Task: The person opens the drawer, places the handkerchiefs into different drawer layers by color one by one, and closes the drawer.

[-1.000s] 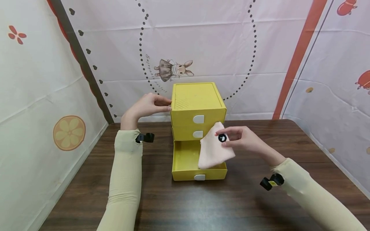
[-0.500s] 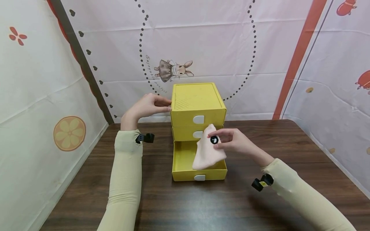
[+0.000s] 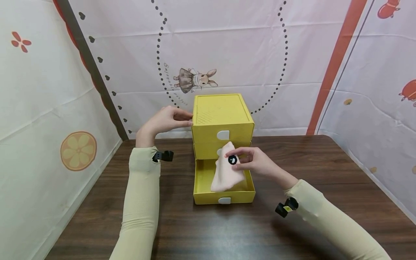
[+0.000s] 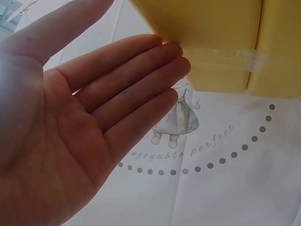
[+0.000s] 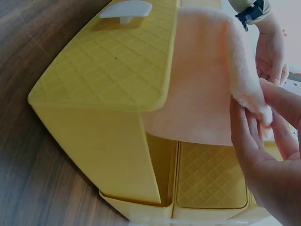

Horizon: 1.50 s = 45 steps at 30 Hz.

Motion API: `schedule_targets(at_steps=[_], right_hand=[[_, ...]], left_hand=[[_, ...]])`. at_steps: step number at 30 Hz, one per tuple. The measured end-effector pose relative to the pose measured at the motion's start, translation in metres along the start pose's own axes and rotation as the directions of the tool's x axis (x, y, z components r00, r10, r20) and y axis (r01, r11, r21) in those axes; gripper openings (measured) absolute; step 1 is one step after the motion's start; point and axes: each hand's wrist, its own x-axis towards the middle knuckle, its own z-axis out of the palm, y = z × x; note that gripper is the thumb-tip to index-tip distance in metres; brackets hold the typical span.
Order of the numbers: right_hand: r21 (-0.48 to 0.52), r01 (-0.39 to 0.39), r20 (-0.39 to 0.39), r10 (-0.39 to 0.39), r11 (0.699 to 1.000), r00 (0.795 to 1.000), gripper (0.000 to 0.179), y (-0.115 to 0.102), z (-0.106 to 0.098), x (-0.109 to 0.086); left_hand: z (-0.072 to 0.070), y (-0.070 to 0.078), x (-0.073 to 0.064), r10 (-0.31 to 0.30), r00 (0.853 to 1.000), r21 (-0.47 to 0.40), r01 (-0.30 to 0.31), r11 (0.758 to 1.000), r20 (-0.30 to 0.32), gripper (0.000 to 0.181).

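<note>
A yellow drawer unit [image 3: 222, 108] stands on the table with its bottom drawer [image 3: 206, 198] pulled out. My right hand [image 3: 255, 161] pinches a soft pink fuzzy cloth [image 3: 225, 177] between thumb and fingers. It hangs over the pulled-out drawer and bears a round black-and-white patch [image 3: 232, 159]. In the right wrist view, the cloth [image 5: 202, 80] spreads beside the drawer front, its upper edge bunched in the fingers. My left hand [image 3: 164, 120] has its fingertips at the unit's left side near the top. Extended fingers [image 4: 136, 84] show in the left wrist view, beside the yellow wall.
The two upper drawers are closed, each with a white handle; the top one's handle [image 3: 223, 135] shows fully. Dark wooden table [image 3: 182, 231] surface surrounds the unit. A patterned fabric backdrop [image 3: 227, 47] rises behind and along both sides.
My right hand has moved left with the pink cloth, bringing it from the drawer's right side to over its middle. My left hand stays at the unit's side.
</note>
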Motion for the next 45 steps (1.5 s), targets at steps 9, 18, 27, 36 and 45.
schedule_targets(at_steps=[9, 18, 27, 36, 45], right_hand=[[-0.153, -0.073, -0.012, 0.072, 0.985, 0.997, 0.039, 0.007, -0.010, -0.009], [-0.192, -0.234, 0.010, 0.240, 0.953, 0.971, 0.037, 0.006, -0.015, -0.013], [-0.259, -0.312, 0.072, 0.340, 0.914, 0.938, 0.037, 0.002, -0.016, -0.009], [-0.343, -0.353, 0.059, 0.395, 0.870, 0.917, 0.032, 0.005, -0.013, -0.001], [-0.359, -0.373, 0.075, 0.425, 0.856, 0.902, 0.036, 0.006, -0.008, 0.007]], left_hand=[[0.000, -0.001, 0.001, 0.002, 1.000, -0.021, -0.002, 1.000, 0.000, 0.047], [-0.001, -0.002, 0.002, -0.008, 1.000, -0.035, 0.008, 0.999, 0.004, 0.047], [-0.001, -0.001, 0.001, -0.009, 1.000, -0.016, 0.009, 1.000, 0.003, 0.048], [-0.002, -0.001, 0.001, -0.004, 1.000, -0.005, 0.004, 1.000, 0.003, 0.049], [-0.002, 0.000, 0.000, -0.005, 1.000, 0.003, 0.005, 1.000, 0.006, 0.049]])
